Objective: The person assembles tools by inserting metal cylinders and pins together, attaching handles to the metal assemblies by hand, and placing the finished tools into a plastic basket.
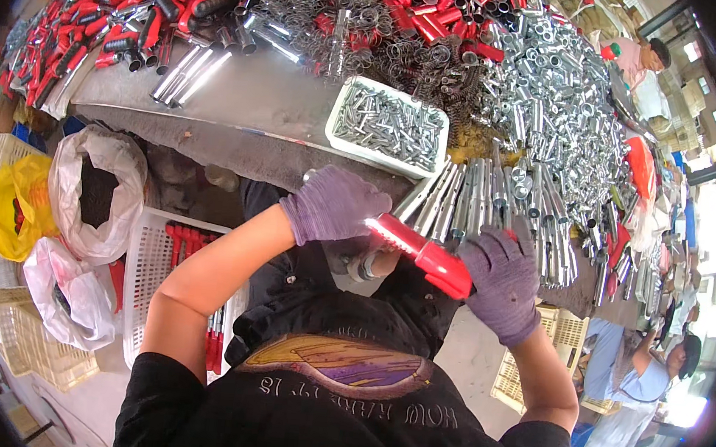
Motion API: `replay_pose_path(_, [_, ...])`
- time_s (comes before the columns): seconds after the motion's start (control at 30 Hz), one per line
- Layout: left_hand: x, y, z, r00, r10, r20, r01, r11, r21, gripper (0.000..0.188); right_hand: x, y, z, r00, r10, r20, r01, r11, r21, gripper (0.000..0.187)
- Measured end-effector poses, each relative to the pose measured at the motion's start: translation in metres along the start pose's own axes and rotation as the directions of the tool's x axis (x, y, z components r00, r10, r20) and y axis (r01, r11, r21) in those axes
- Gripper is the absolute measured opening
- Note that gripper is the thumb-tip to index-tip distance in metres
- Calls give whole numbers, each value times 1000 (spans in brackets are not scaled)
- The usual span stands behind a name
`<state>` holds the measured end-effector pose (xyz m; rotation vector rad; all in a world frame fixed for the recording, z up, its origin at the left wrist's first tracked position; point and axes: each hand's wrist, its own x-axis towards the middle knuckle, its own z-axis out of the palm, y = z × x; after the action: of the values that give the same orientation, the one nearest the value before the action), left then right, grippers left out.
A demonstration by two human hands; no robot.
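My left hand (336,206) is closed round one end of the red tube (425,257); my right hand (502,279) meets the other end, thumb side against it, though I cannot tell how far its fingers close. The red tube slants in front of the surface (254,99), near the tray (372,158). I'd hold firm on the left, keep both hands in line, and press only along its length

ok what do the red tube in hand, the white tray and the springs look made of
Red tube: glossy, with bright highlights; painted metal or plastic, hard to tell. White tray: probably plastic, smooth, with rounded corners. Springs: likely metal wire, dull dark grey, in thin coils.
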<state>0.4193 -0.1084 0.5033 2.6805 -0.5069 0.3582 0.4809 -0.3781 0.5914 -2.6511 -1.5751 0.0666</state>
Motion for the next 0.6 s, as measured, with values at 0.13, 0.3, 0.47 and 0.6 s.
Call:
replay_pose_path(0.13, [1,5,9,994,-90,57,80,984,158,17,3,-2,7,990,88,112,-100,990,101,52])
replay_pose_path(0.3, [-7,5,8,996,19,-85,-15,999,47,16,-3,-11,-2,964,152,218,-230,890,395,55])
replay_pose_path(0.47, [-8,10,-16,899,-271,-343,319,944,88,31,10,-28,-32,953,287,102,-279,691,667,49])
replay_pose_path(0.6, [-2,22,-37,421,-896,-143,-542,-122,-832,34,16,-36,-33,963,271,12,-196,665,721,52])
